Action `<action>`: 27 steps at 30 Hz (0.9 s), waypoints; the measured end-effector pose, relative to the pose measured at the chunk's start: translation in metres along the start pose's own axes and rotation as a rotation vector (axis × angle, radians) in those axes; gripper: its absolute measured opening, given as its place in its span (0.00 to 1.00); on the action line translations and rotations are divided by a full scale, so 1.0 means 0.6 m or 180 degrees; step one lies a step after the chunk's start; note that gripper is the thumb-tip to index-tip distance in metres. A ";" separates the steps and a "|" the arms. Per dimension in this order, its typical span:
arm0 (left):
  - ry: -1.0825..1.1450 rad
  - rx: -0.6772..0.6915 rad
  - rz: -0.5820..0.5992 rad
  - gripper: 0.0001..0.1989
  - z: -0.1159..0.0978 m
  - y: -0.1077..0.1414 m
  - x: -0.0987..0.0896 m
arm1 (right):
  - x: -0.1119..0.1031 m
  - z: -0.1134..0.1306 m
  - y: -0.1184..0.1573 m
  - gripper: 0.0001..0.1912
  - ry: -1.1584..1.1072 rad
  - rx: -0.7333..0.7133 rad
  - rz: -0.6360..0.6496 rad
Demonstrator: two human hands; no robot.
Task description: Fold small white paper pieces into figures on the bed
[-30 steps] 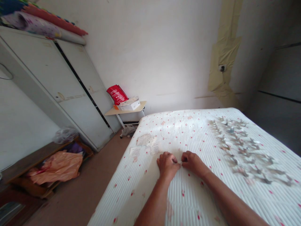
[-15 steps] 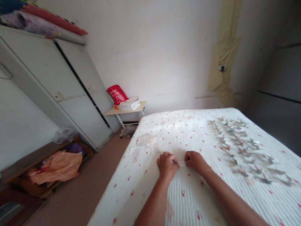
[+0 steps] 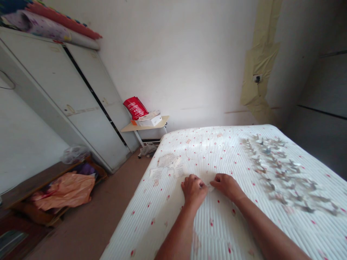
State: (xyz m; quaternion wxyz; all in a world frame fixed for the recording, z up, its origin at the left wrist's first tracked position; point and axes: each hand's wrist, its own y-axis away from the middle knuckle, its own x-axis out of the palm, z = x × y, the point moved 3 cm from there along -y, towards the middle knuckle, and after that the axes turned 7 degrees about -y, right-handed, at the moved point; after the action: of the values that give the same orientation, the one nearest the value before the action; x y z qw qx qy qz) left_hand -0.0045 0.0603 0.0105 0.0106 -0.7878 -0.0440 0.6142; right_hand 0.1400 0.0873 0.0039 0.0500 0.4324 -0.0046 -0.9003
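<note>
My left hand (image 3: 194, 188) rests low over the bed, its fingers curled and pinching one end of a small piece of folded paper (image 3: 210, 188). Across from it, my right hand (image 3: 225, 185) is closed on the paper's other end, thumb and forefinger together. Most of the paper is hidden by the fingers. Left of my hands lie several printed paper pieces (image 3: 179, 171), flat on the quilted white bedspread (image 3: 217, 224). To the right, many small folded paper figures (image 3: 287, 173) stand in rows; their exact shapes are blurred.
A small table (image 3: 127, 128) past the bed's far left corner bears a red bag (image 3: 135, 108) and a white box (image 3: 150, 121). A tall grey cabinet (image 3: 89, 119) stands left, with rolled mats (image 3: 51, 29) on top. An orange cloth or plastic sheet (image 3: 66, 189) lies on a low wooden bench (image 3: 35, 180).
My right hand has shifted slightly left, closer to my left hand, and less of the paper shows between them. The loose sheets and the figures stay where they were.
</note>
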 end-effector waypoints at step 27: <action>0.0330 0.0026 -0.0166 0.08 0.011 -0.001 0.008 | 0.004 -0.007 -0.001 0.08 0.0082 -0.0132 -0.0170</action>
State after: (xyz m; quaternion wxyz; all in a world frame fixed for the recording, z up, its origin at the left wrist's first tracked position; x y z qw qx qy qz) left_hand -0.0098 0.0613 0.0043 0.0320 -0.8172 -0.0614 0.5722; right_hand 0.1417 0.0879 -0.0008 0.0350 0.4428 0.0262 -0.8956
